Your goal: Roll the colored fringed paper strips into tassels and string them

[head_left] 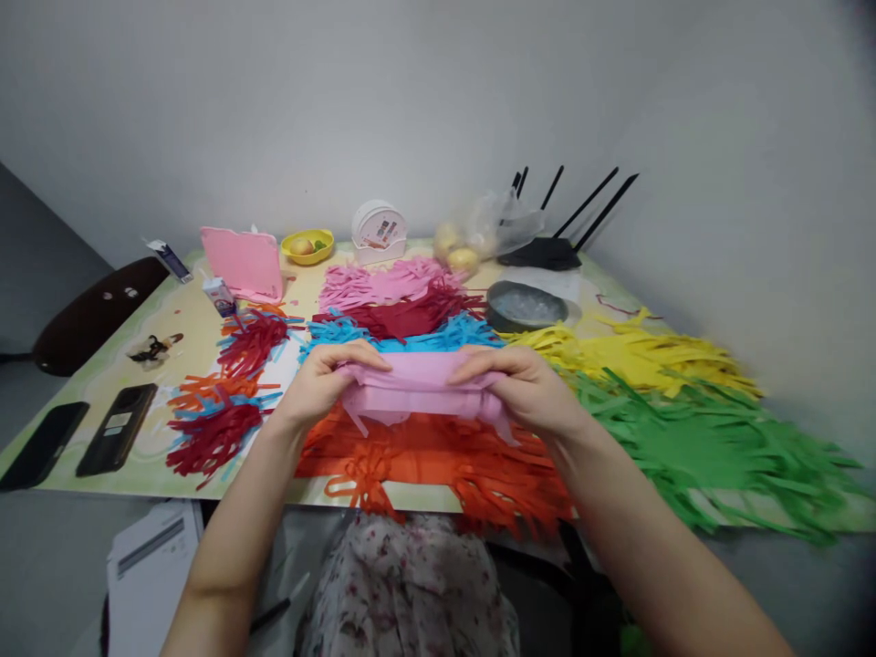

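Note:
A piece of pink tissue paper [417, 394] is stretched between my two hands, folded or rolled along its length. My left hand [335, 379] pinches its left end, thumb on top. At the other end my right hand [524, 383] grips it the same way. Just below lies a stack of orange fringed tissue paper [417, 447], its cut strips spreading to both sides. Blue fringed paper [424, 345] shows behind my hands, then dark red fringed paper [403, 318] and pink fringed paper [383, 281] farther back.
Yellow fringed paper [636, 356] and green fringed paper [712, 447] cover the right side. Multicoloured tassels [223, 429] and two phones [118, 429] lie left. At the back are a pink tablet case [243, 263], yellow bowl [307, 258], grey bowl [526, 319] and black router [540, 254].

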`<action>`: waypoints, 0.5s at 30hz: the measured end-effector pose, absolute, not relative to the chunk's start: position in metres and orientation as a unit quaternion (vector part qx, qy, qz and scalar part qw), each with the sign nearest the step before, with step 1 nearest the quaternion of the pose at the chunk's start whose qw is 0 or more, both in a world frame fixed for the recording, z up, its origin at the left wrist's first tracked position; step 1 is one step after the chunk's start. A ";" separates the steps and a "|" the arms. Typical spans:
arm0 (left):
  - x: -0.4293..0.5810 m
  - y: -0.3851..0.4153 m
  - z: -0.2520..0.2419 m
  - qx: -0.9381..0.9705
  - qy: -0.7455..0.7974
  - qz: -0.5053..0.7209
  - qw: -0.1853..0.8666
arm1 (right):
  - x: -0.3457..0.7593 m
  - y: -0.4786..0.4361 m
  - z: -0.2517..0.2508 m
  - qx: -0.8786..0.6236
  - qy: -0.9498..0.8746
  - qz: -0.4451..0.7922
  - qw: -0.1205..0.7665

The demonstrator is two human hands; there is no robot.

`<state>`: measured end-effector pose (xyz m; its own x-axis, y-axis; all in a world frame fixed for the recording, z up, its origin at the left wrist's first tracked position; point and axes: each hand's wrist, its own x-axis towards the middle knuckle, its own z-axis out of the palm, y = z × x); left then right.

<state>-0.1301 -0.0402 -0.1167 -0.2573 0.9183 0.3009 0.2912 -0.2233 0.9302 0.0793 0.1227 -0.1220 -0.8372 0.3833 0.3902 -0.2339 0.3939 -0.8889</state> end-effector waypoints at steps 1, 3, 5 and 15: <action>-0.130 -0.041 -0.117 0.534 0.554 0.569 0.291 | 0.080 0.123 -0.121 -0.031 -0.792 0.540 0.283; -0.130 -0.044 -0.114 0.532 0.554 0.559 0.312 | 0.083 0.124 -0.117 -0.015 -0.808 0.516 0.285; -0.131 -0.049 -0.108 0.551 0.567 0.526 0.313 | 0.086 0.125 -0.113 -0.024 -0.824 0.493 0.280; -0.141 -0.048 -0.081 0.628 0.551 0.375 0.401 | 0.090 0.121 -0.096 0.025 -0.905 0.345 0.249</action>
